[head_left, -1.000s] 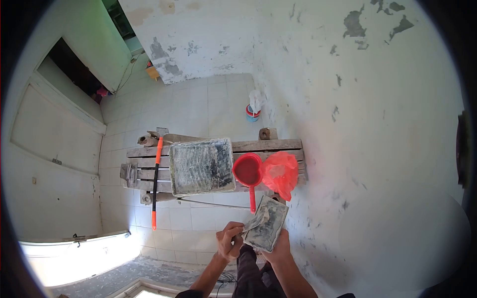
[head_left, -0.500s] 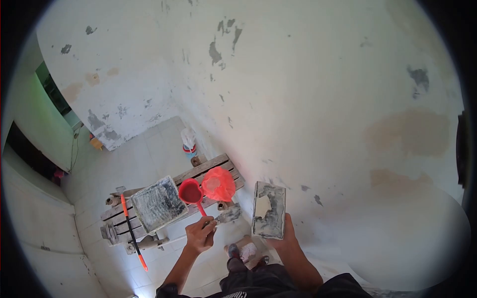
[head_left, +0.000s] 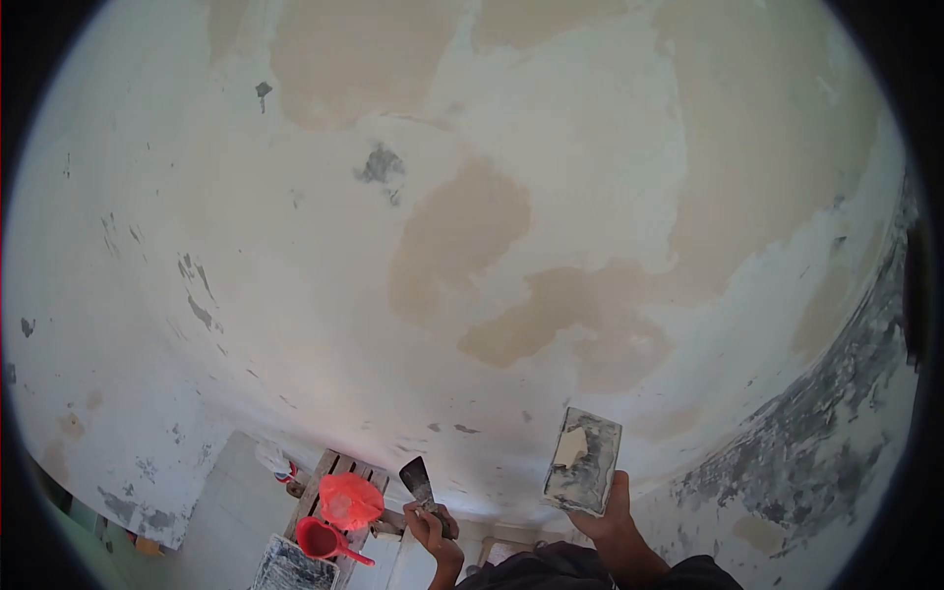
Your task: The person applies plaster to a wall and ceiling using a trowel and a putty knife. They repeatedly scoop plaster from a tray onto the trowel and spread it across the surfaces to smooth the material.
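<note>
My left hand (head_left: 430,531) is closed around the handle of a putty knife (head_left: 417,480), whose dark blade points up toward the wall. In my right hand (head_left: 608,511) is a rectangular, plaster-smeared mud pan (head_left: 598,462), gripped at its lower end. A lump of cream putty (head_left: 570,448) sits on the pan. The knife and the pan are apart from each other. Left of the knife lie a red plastic bag (head_left: 350,500) and a red dipper (head_left: 319,538).
The patched wall (head_left: 590,128) fills most of the view, with beige and grey spots. A slatted wooden bench (head_left: 307,497) stands at lower left, carrying a smeared tray (head_left: 285,568). Beyond it a white bag (head_left: 275,460) rests on the floor (head_left: 218,501).
My view has turned right and up toward the wall, so the bench now appears at lower left. The putty knife's blade has swung from pointing right to pointing up.
</note>
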A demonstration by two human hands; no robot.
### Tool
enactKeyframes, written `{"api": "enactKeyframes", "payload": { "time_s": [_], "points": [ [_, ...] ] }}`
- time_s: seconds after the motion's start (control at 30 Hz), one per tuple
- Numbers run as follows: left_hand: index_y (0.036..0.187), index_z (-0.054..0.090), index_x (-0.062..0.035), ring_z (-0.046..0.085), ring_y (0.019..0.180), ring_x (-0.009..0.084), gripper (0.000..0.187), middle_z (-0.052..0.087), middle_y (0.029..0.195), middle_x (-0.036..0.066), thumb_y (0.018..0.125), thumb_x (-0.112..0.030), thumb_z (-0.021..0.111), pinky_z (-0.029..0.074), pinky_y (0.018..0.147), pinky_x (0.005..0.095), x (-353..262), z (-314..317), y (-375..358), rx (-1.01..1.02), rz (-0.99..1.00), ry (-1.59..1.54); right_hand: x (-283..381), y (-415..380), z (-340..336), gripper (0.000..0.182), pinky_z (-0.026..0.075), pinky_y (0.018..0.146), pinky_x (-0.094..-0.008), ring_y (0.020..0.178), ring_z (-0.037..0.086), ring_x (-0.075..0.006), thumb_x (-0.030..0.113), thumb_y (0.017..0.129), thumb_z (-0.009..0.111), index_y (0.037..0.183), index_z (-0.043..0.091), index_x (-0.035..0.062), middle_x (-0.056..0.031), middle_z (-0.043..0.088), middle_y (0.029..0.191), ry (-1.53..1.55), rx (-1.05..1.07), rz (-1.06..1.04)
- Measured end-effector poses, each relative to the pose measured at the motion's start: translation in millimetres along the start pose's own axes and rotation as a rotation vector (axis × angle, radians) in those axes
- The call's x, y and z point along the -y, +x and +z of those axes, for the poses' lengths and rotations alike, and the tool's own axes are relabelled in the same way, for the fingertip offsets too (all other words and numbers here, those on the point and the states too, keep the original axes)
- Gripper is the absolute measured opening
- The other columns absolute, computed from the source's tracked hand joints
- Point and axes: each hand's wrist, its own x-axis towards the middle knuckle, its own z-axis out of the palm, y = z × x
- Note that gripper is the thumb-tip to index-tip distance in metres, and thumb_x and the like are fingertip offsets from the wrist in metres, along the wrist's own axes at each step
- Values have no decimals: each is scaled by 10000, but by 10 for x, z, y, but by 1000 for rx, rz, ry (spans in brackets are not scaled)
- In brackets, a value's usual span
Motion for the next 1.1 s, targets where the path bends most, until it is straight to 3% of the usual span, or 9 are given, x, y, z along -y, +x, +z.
{"api": "enactKeyframes", "payload": {
  "time_s": [0.07,0.17,0.33,0.5,0.6,0.73,0.8,1.03,1.1],
  "points": [
    [1019,374,-109,335,398,91,237,461,637,40,992,-314,489,253,354,226,-41,117,12,104,-18,-3,66,-175,70,508,421,1024,-530,1139,586,-357,206,850,382,1293,547,19,-168,609,1239,59,-47,-182],
    [1028,370,-121,353,383,99,219,460,624,47,990,-299,491,251,348,236,-23,203,60,251,-59,-15,121,-315,95,507,424,1028,-514,1144,585,-346,171,856,380,1317,522,14,-163,592,1274,-58,-91,-370],
    [1054,354,-131,363,368,101,229,516,647,90,997,-312,483,243,333,238,-44,394,-4,190,-88,-30,158,-346,52,494,422,1025,-515,1168,564,-348,153,858,403,1318,513,8,-159,578,1290,-77,-102,-568],
    [1071,379,-149,363,325,102,253,547,656,91,989,-361,490,226,296,223,68,459,-187,228,-131,-21,208,-451,-39,500,420,1021,-513,1176,554,-350,156,866,419,1338,493,8,-159,571,1296,-125,-130,-607],
    [1109,453,-91,249,361,47,224,599,718,131,969,-227,564,211,317,215,104,434,-261,230,-115,-105,198,-482,-98,515,415,1027,-512,1184,548,-349,169,875,412,1361,469,10,-163,560,1309,-136,-142,-644],
    [1131,441,-92,255,365,52,229,571,685,94,971,-210,554,220,322,212,78,388,-239,287,-107,-69,155,-452,-35,489,423,1022,-502,1188,539,-345,64,852,446,1334,443,-20,-171,541,1300,-109,-144,-665],
    [1042,375,-122,358,341,94,254,551,649,118,997,-348,483,224,314,235,30,356,-176,341,-143,57,103,-371,-1,491,437,1014,-472,1177,552,-320,36,837,494,1322,448,-19,-154,558,1283,-156,-183,-677],
    [1021,376,-115,339,327,87,268,541,630,105,999,-365,469,209,302,231,-57,444,-78,296,-119,69,-99,86,557,497,469,996,-444,1169,572,-258,-51,804,559,1289,461,-6,-135,587,1246,-267,-32,-699],
    [1020,376,-114,333,326,84,269,537,627,97,998,-364,471,207,304,226,-82,446,-100,250,-137,94,-155,272,629,460,482,984,-433,1163,572,-247,-18,826,569,1275,475,19,-112,587,1242,-295,-10,-715]
  ]
}}
